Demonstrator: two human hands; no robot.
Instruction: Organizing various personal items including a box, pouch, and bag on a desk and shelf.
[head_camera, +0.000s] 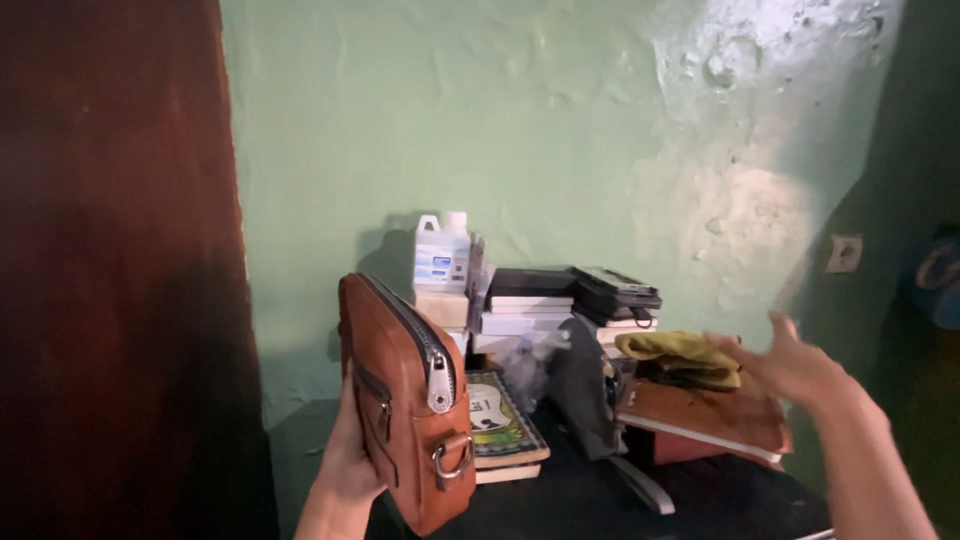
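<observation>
The left hand (350, 455) grips one brown leather bag (405, 400) from behind, holding it upright above the dark worktop (600, 500) (its zip closed, one metal ring at the front). The right hand (790, 365) hovers open and empty, fingers spread, over one brown book (710, 415) topped by one yellow cloth (680, 355). One white bottle (442, 255) stands on stacked boxes behind.

Smooth brown leather bag (405, 400) with metal zipper; rough, glossy painted wall (560, 130).
</observation>
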